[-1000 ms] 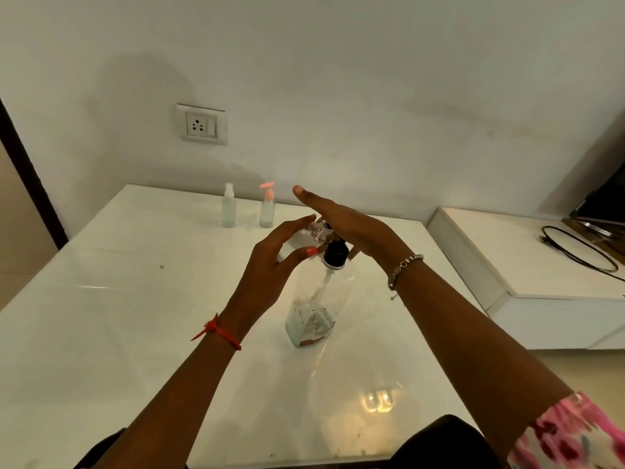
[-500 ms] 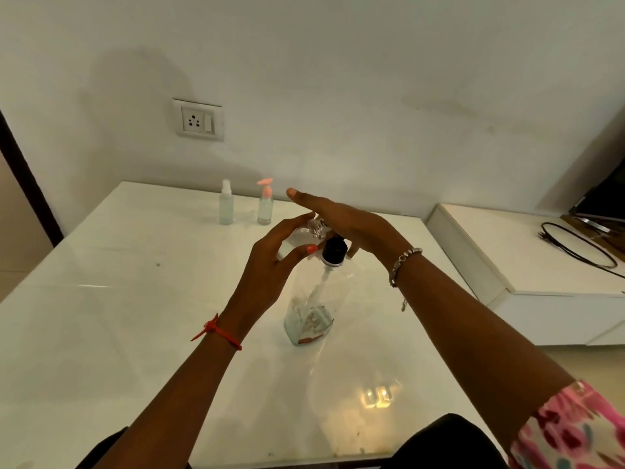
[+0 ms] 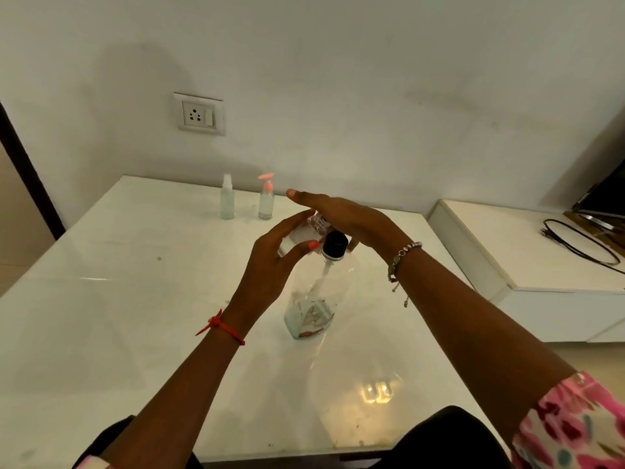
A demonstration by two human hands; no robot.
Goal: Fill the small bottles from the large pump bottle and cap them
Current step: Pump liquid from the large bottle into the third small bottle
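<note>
A large clear pump bottle [image 3: 313, 299] with a black collar stands mid-table, a little liquid at its bottom. My right hand [image 3: 345, 218] lies flat on the pump head, fingers straight, hiding the spout. My left hand [image 3: 274, 262] grips a small clear bottle [image 3: 304, 231] tilted against the pump's outlet, thumb and fingers curled around it. Two more small bottles stand at the table's far edge: a white-capped spray bottle [image 3: 227, 199] and a pink-pump bottle [image 3: 266, 198].
The glossy white table [image 3: 118, 316] runs to the wall, which carries a power socket [image 3: 199, 114]. To the right sits a lower white cabinet [image 3: 527, 262] with a black cable [image 3: 581, 242] on it. My dark lap shows at the bottom edge.
Both hands keep their hold and position; the view has only shifted slightly.
</note>
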